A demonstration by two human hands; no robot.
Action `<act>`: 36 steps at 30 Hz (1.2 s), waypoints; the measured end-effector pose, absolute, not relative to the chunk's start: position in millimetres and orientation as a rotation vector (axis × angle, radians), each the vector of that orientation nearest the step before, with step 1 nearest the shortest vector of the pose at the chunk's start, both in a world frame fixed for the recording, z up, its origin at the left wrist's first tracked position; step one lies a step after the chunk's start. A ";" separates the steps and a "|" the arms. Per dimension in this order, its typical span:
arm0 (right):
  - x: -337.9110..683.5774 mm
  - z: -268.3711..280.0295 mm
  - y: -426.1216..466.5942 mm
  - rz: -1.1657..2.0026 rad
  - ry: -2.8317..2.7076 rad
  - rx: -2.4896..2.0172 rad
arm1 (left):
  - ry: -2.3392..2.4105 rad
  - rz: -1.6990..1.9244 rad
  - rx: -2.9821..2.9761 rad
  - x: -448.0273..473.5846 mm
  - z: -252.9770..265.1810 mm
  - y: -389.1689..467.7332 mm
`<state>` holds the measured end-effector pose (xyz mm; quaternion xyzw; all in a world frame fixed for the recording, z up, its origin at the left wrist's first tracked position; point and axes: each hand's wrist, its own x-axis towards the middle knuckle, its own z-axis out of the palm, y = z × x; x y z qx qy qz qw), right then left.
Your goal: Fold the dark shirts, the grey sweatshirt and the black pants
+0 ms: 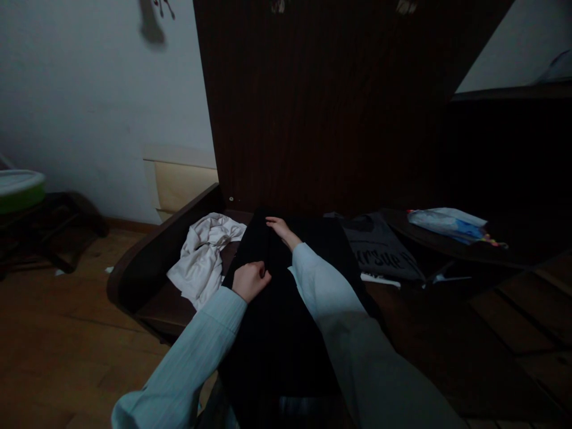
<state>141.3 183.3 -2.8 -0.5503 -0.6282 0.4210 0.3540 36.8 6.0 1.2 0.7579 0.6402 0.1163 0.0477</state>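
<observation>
A large piece of black cloth (286, 333), perhaps a garment, is spread over the dark wooden bench and down towards my body. It is too dark to make out its shape. My left hand (251, 280) lies on its left part with the fingers curled in, closed on the cloth. Farther back, my right hand (280, 228) rests flat on the same cloth, fingers stretched out and pointing left. A crumpled white cloth (208, 253) lies just left of the black one. On the right side is a dark grey garment (379, 244) with black lettering.
The bench's curved wooden armrest (156, 238) stands at the left, and a tall dark wooden panel (322, 107) rises behind. A blue-and-white plastic packet (451, 223) lies at the right. A green-and-white tub (21, 189) sits on a dark stool at far left.
</observation>
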 end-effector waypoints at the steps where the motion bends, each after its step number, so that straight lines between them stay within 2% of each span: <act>1: 141.4 -3.6 182.7 1.090 -1.627 -1.420 | 1.953 0.345 2.311 37.6 1.6 5.4; 15: 145.0 -16.3 180.2 1.100 -1.677 -1.438 | 1.824 -0.065 2.435 47.0 19.2 -53.7; 32: 141.4 -15.2 179.5 1.072 -1.701 -1.428 | 1.857 -0.070 2.463 43.4 32.9 -80.6; 36: 140.2 -7.4 172.9 1.081 -1.720 -1.446 | 1.675 -0.068 2.496 41.7 33.0 -77.0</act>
